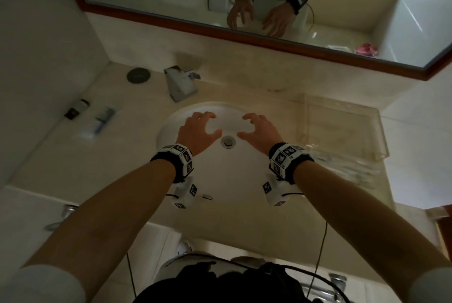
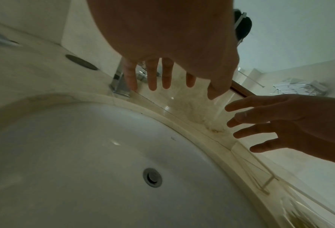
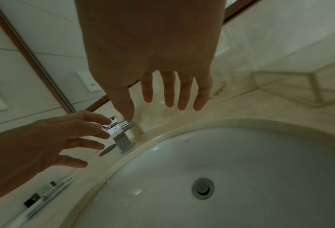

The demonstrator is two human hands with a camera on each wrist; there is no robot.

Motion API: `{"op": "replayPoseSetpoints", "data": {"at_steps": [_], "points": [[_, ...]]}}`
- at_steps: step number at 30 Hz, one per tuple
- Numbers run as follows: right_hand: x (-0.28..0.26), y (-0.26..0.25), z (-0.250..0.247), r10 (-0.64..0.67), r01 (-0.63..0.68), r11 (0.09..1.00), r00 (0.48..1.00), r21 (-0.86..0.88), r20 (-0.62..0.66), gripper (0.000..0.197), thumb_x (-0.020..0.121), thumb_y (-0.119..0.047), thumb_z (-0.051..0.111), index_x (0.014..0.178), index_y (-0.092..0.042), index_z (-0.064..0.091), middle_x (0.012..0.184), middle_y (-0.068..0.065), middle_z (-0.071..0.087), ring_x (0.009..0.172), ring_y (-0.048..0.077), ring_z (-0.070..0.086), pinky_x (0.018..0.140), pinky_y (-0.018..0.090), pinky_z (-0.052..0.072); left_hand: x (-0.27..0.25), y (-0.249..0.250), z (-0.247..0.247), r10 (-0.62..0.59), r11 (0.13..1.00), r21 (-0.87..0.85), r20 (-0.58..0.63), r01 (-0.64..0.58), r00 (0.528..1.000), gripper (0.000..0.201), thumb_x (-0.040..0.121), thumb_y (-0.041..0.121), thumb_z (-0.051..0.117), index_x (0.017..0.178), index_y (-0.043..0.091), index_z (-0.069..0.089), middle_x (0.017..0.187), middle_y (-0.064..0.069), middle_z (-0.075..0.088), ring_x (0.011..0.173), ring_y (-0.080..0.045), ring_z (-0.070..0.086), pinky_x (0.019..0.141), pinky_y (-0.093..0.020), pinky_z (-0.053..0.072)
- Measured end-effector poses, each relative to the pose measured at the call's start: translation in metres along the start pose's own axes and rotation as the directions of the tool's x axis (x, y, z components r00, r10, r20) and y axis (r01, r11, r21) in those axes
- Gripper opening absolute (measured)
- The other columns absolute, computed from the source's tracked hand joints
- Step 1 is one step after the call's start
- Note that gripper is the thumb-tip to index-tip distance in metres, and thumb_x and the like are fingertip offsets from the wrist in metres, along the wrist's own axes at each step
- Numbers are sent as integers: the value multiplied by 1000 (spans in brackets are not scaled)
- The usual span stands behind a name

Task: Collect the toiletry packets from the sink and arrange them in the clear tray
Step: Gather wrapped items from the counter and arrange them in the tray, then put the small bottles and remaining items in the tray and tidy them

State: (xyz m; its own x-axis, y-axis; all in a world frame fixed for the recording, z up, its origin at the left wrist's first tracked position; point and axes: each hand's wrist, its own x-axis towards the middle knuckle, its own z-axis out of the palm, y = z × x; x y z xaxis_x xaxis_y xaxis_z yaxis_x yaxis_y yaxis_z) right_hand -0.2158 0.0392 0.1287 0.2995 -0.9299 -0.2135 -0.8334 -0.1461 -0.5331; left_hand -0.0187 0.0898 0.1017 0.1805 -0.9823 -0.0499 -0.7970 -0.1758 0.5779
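Both my hands hover over the white sink basin [image 1: 195, 180], palms down, fingers spread and holding nothing. My left hand [image 1: 215, 123] is left of the drain [image 1: 228, 141] and my right hand [image 1: 243, 126] is right of it, with a small gap between their fingertips. Toiletry packets [image 1: 102, 119] and a small dark-capped bottle [image 1: 75, 108] lie on the counter left of the basin, also seen as packets [image 3: 49, 195] in the right wrist view. The clear tray [image 1: 376, 136] stands on the counter to the right. Inside the basin I see only the drain.
A chrome faucet [image 1: 181, 85] stands behind the basin on the left, with a round dark cap [image 1: 138, 75] beside it. A wood-framed mirror [image 1: 244, 38] runs along the back wall. Blurred pale items [image 1: 354, 173] lie in front of the tray.
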Motion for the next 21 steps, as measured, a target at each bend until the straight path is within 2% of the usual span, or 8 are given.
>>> {"op": "replayPoseSetpoints", "data": {"at_steps": [2,5,11,15,17,21], "points": [[9,-18,12,-10,9,1000,1000,23,18,55,84,-41,66,133,-28,46,132,7,48,118,26,51,94,33,41,0,-18,-13,-21,1000,-9,-16,21,1000,46,83,48,61,124,30,51,132,-4,48,116,-28,48,96,-45,44],[22,-47,32,-37,36,999,998,36,49,54,84,-41,67,132,-28,47,132,8,49,118,27,51,97,38,44,0,-46,-34,-66,998,0,-37,66,997,45,83,47,62,124,30,51,131,-5,49,118,-29,48,97,-45,43],[38,-108,75,-131,123,989,985,78,115,52,84,-40,68,130,-27,49,126,6,53,114,24,54,98,39,45,-6,-108,-75,-176,984,-5,-84,177,981,49,82,48,62,125,29,50,128,-7,50,117,-31,48,97,-47,43],[46,-144,99,-185,173,981,971,88,153,52,84,-38,68,130,-26,49,128,6,53,117,21,54,97,36,43,-6,-145,-106,-267,962,-92,-126,257,955,58,74,57,55,125,29,49,126,-9,52,118,-29,49,99,-45,43],[51,-159,110,-209,195,976,964,96,167,51,84,-36,68,130,-26,50,128,7,54,117,21,54,96,33,42,-5,-164,-119,-322,946,-89,-137,313,937,55,78,53,60,127,29,48,126,-10,51,117,-29,49,98,-43,43],[58,-182,131,-234,213,969,956,127,176,47,85,-35,68,128,-26,51,126,6,55,115,20,55,93,31,42,-7,-200,-132,-409,912,-35,-137,408,902,52,80,52,62,125,29,48,124,-11,52,113,-34,52,96,-48,45]]}}
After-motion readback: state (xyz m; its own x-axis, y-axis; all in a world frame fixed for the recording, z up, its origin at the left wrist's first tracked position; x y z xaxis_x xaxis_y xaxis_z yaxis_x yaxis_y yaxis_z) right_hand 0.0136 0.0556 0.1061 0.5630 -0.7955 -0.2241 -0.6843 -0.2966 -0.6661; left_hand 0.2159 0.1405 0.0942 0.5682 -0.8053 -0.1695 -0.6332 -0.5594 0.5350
